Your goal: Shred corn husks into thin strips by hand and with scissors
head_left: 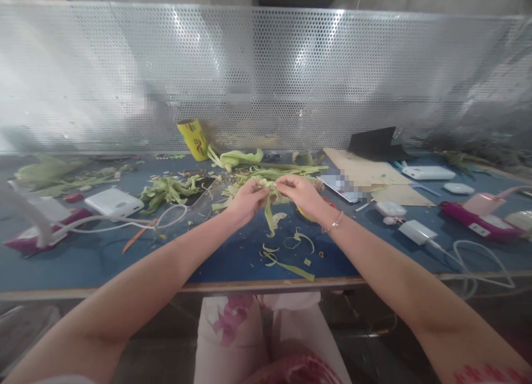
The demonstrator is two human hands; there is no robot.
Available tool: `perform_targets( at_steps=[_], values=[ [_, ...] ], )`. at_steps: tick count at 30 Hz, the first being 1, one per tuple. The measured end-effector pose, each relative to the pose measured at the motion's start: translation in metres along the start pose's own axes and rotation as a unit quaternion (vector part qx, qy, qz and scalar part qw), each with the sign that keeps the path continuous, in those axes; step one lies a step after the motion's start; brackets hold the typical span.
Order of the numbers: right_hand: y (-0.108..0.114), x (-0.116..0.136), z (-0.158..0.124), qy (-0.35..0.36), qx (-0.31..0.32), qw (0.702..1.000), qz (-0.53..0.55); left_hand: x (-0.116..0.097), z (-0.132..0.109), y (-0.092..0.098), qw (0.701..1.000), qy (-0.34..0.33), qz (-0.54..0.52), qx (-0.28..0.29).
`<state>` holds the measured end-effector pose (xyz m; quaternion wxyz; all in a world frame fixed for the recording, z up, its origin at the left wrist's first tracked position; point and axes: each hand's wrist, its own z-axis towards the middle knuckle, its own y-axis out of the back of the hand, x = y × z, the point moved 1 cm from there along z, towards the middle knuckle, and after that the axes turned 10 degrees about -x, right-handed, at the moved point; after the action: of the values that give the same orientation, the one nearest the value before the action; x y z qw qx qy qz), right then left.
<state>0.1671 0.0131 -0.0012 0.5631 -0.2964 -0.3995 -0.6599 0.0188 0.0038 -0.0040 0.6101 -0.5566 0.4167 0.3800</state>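
Observation:
Over the middle of the blue tabletop (233,256), my left hand (246,200) pinches a pale green corn husk (269,215) between thumb and fingers. My right hand (305,194), with a thin bracelet at the wrist, closes on the same husk from the other side. Its loose ends hang down below the fingertips. Torn husk strips (297,270) and small scraps lie on the table in front of me. Just beyond my hands is a pile of longer husk pieces (286,170). Something yellow (306,214) is mostly hidden beneath my right hand.
A yellow tube (193,139) stands against the perforated metal screen (266,68). To the left are a husk heap (170,189), a white power bank (115,202) and cables. On the right lie a phone (338,185), cardboard (372,173), a white charger (417,232) and a magenta power strip (477,220).

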Motion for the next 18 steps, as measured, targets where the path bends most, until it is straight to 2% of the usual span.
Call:
perform_targets(
  at_steps=[11, 18],
  values=[
    [-0.0015, 0.005, -0.0017, 0.014, -0.003, 0.999, -0.031, 0.0, -0.0008, -0.0018, 1.0, -0.009, 0.003, -0.011],
    [-0.0006, 0.0056, -0.0011, 0.078, 0.017, 0.991, -0.109, 0.0025, 0.002, 0.0005, 1.0, -0.009, 0.01, -0.01]
  ],
)
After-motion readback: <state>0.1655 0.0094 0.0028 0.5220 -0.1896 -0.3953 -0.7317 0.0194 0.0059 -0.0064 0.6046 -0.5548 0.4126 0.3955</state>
